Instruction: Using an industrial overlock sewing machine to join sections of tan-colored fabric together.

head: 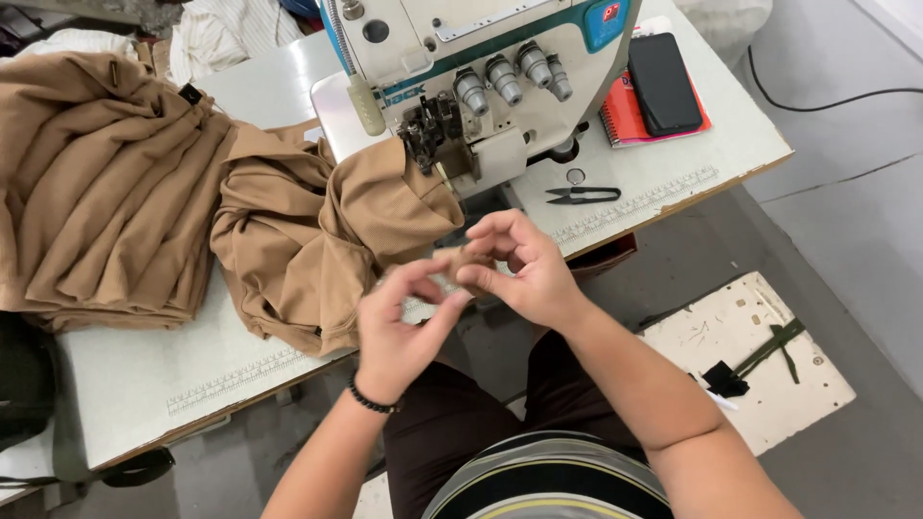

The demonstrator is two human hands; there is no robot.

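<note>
Two hands are working at the table edge | left hand (399,322) and right hand (519,269) are pinching a small tan fabric piece (460,261) between fingertips | piece is not yet under the sewing machine (481,77) | tan garment (327,240) is lying beside it, finished stack (96,183) further left.

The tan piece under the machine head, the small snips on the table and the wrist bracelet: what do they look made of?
The tan piece looks like soft matte knit or woven cloth; it folds and drapes loosely. The snips look like dark metal, thin-bladed with a dull finish. The bracelet on the left hand looks like small dark beads, material unclear.
</note>
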